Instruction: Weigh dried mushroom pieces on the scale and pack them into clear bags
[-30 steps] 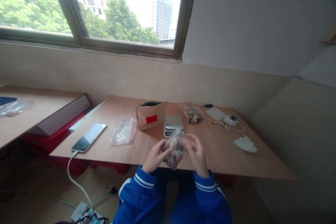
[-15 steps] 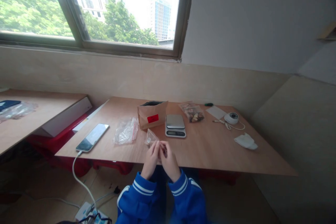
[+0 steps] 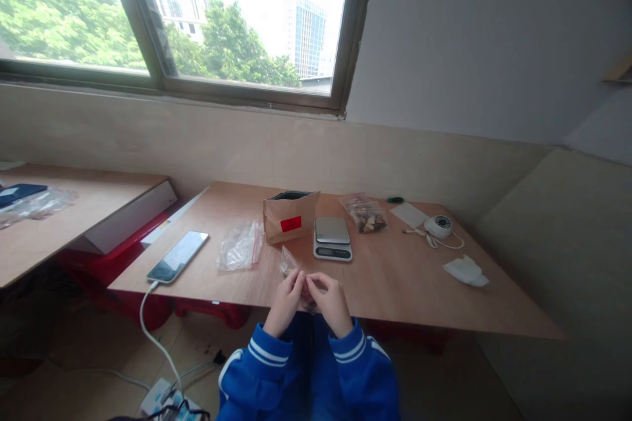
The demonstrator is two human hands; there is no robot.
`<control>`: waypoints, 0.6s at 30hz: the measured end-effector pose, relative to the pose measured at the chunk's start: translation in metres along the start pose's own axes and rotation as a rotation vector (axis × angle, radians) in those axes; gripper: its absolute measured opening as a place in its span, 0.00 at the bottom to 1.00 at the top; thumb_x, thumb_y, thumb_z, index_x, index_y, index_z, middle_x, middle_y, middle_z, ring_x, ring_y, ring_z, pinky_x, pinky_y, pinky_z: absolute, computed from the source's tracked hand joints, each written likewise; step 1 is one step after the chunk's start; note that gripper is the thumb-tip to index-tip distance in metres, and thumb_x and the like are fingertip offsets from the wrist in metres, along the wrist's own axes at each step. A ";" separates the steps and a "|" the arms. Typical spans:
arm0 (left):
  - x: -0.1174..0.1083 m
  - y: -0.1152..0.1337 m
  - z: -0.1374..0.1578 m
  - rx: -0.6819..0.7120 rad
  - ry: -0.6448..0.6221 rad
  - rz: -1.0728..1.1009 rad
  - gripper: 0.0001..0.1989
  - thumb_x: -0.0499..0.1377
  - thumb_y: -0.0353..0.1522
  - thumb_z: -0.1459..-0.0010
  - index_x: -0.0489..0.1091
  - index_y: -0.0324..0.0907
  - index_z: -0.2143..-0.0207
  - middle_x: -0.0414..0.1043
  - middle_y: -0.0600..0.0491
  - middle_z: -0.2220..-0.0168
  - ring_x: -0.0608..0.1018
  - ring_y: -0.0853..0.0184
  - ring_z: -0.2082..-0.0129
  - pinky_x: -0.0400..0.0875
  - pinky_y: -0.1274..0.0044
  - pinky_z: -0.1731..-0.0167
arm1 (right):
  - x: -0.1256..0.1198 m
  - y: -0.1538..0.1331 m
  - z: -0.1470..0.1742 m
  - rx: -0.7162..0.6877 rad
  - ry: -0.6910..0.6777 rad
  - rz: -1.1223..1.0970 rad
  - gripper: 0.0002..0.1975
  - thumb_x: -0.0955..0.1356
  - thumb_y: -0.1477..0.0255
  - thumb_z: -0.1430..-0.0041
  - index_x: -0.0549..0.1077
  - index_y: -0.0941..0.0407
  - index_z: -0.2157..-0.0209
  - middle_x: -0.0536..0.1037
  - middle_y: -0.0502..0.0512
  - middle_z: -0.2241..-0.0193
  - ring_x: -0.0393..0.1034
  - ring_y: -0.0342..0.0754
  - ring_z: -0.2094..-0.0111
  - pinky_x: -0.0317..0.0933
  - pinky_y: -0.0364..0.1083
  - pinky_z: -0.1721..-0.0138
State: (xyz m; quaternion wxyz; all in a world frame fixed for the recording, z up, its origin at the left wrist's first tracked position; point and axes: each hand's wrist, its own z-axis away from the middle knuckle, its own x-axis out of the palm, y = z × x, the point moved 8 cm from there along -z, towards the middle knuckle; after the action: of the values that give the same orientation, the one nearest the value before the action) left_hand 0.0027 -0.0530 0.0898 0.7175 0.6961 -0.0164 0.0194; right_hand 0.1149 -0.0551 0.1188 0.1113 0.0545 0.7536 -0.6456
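Note:
At the table's front edge, my left hand (image 3: pixel 286 299) and my right hand (image 3: pixel 330 297) pinch a small clear zip bag (image 3: pixel 288 262) between thumbs and fingers. One corner of the bag sticks up past my left fingers, and its dark reddish contents show below my fingertips, too small to name. Just beyond my hands stands an open brown paper pouch (image 3: pixel 276 227) with a red label. To its right sits a digital kitchen scale (image 3: pixel 332 231) with nothing on its plate. Left of the pouch lies a stack of clear zip bags (image 3: pixel 239 247).
A phone (image 3: pixel 178 256) with a white charging cable lies at the left. Behind the scale is a clear bag with brown and pale pieces (image 3: pixel 369 218). Further right are a white card (image 3: pixel 409 215), a round white device (image 3: pixel 438 226) with a cord and a crumpled white tissue (image 3: pixel 467 271).
My right hand has shifted slightly right, and the fingers of both hands have moved along the bag. More of its contents shows beneath them. The whole view has swung slightly left.

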 end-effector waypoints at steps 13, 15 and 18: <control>0.002 0.005 0.000 -0.031 -0.055 -0.061 0.22 0.54 0.52 0.48 0.63 0.42 0.76 0.64 0.57 0.81 0.70 0.68 0.78 0.65 0.76 0.75 | -0.001 0.017 0.001 0.069 0.087 -0.216 0.17 0.71 0.57 0.51 0.73 0.58 0.74 0.78 0.56 0.76 0.74 0.50 0.73 0.68 0.45 0.69; 0.003 0.007 -0.001 -0.004 -0.055 -0.056 0.22 0.53 0.51 0.47 0.63 0.42 0.75 0.65 0.56 0.79 0.70 0.68 0.77 0.66 0.76 0.74 | -0.003 0.018 -0.001 0.075 0.091 -0.249 0.17 0.71 0.56 0.52 0.73 0.58 0.74 0.78 0.55 0.76 0.74 0.49 0.74 0.68 0.46 0.71; 0.003 0.013 -0.003 0.035 -0.035 -0.061 0.21 0.53 0.51 0.46 0.64 0.42 0.76 0.65 0.56 0.79 0.70 0.68 0.77 0.65 0.76 0.74 | -0.006 0.015 -0.004 0.070 0.077 -0.292 0.18 0.70 0.55 0.51 0.72 0.57 0.74 0.78 0.55 0.77 0.73 0.49 0.75 0.68 0.46 0.73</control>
State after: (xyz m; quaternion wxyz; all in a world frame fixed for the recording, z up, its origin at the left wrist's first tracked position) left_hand 0.0053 -0.0500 0.1023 0.7050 0.7090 -0.0072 -0.0145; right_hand 0.1236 -0.0486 0.1060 -0.0145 -0.0272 0.7342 -0.6782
